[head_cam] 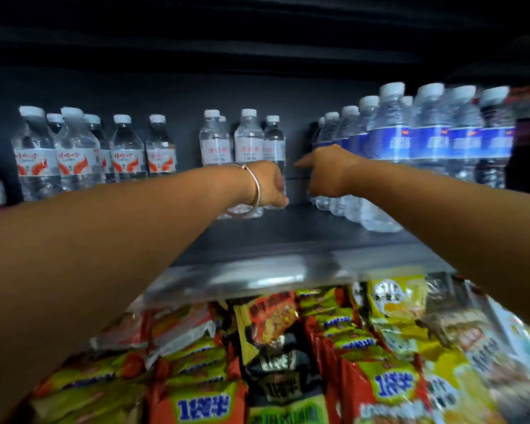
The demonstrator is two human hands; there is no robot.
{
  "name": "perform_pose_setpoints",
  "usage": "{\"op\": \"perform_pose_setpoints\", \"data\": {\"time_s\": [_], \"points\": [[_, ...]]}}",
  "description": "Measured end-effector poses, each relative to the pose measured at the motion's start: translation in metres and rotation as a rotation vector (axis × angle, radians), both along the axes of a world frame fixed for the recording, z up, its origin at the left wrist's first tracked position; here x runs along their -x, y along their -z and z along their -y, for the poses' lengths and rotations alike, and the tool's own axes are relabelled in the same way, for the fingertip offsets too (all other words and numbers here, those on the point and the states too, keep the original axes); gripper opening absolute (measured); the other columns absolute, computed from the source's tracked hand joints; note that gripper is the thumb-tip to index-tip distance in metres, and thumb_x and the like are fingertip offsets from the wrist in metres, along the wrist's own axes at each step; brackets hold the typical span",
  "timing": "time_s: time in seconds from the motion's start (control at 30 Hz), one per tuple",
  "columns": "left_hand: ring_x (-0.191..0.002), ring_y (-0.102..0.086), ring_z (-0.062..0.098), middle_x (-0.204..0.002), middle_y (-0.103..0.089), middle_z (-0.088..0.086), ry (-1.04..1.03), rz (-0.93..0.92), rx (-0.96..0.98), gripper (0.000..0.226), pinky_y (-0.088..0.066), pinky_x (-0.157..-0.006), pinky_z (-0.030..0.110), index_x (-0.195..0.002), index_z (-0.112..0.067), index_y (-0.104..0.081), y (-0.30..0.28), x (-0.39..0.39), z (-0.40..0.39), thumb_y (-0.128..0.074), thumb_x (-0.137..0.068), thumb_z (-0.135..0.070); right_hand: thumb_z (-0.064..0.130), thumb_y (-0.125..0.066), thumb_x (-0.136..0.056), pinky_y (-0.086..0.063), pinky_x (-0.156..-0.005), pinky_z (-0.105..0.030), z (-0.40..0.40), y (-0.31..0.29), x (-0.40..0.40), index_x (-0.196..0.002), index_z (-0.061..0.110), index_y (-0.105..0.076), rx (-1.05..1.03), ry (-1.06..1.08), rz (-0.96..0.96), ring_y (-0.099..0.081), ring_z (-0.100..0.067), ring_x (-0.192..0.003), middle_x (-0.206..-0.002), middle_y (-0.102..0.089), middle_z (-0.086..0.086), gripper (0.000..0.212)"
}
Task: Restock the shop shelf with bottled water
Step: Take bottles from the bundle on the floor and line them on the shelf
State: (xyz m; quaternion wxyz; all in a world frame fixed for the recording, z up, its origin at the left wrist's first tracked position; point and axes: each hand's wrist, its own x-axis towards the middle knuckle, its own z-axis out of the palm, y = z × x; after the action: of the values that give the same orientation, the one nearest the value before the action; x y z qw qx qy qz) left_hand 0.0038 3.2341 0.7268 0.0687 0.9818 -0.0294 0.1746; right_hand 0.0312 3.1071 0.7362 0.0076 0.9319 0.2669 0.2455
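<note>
Deep on the shelf [303, 234], the white-label bottles [248, 139] stood in a small group, and the left hand [273, 186] was closed around the rightmost one. Just right of that grip, the right hand [328, 169] reached toward the blue-label bottles [392, 139]; whether it held one I cannot tell. I think the bottle should be kept upright and pushed level with its neighbours. Below the dark shelf lay snack packets [273, 319].
</note>
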Motion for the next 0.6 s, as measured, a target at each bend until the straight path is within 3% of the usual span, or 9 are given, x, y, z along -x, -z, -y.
{"op": "perform_pose_setpoints", "data": {"time_s": [0.07,0.3,0.47,0.6], "points": [[-0.108,-0.058,0.028,-0.116,-0.063,0.013,0.013,0.028,0.021,0.039,-0.047,-0.094,0.033,-0.115,-0.002,-0.059,0.005,0.019,0.036,-0.066,-0.084,-0.025,0.016,-0.047,-0.094,-0.037,-0.101,-0.033,0.037,0.012,0.024,-0.135,0.005,-0.047,0.003,0.033,-0.022,-0.045,-0.032,-0.127,-0.137,-0.049,-0.015,0.043],[-0.112,-0.056,0.028,-0.121,-0.058,0.013,0.192,-0.033,0.065,0.050,-0.045,-0.096,0.035,-0.121,-0.005,-0.053,0.065,0.055,0.164,-0.073,-0.078,-0.021,0.014,-0.063,-0.083,-0.048,-0.094,-0.037,0.167,0.082,0.073,-0.127,0.009,-0.054,-0.010,0.156,-0.107,-0.054,-0.034,-0.117,-0.129,-0.054,-0.017,0.046],[-0.112,-0.055,0.027,-0.124,-0.057,0.012,0.259,-0.167,0.031,0.051,-0.045,-0.091,0.030,-0.123,-0.007,-0.051,0.150,0.049,0.228,-0.071,-0.079,-0.022,0.011,-0.061,-0.083,-0.050,-0.087,-0.036,0.234,0.167,0.075,-0.116,0.005,-0.060,0.023,0.239,-0.280,-0.058,-0.034,-0.109,-0.118,-0.060,-0.018,0.034],[-0.113,-0.053,0.028,-0.127,-0.052,0.012,0.310,-0.335,0.020,0.053,-0.044,-0.091,0.032,-0.125,-0.007,-0.048,0.246,0.033,0.265,-0.070,-0.080,-0.024,0.009,-0.057,-0.084,-0.048,-0.088,-0.035,0.265,0.256,0.064,-0.120,0.004,-0.059,0.016,0.267,-0.423,-0.056,-0.034,-0.112,-0.121,-0.058,-0.018,0.036]]}}
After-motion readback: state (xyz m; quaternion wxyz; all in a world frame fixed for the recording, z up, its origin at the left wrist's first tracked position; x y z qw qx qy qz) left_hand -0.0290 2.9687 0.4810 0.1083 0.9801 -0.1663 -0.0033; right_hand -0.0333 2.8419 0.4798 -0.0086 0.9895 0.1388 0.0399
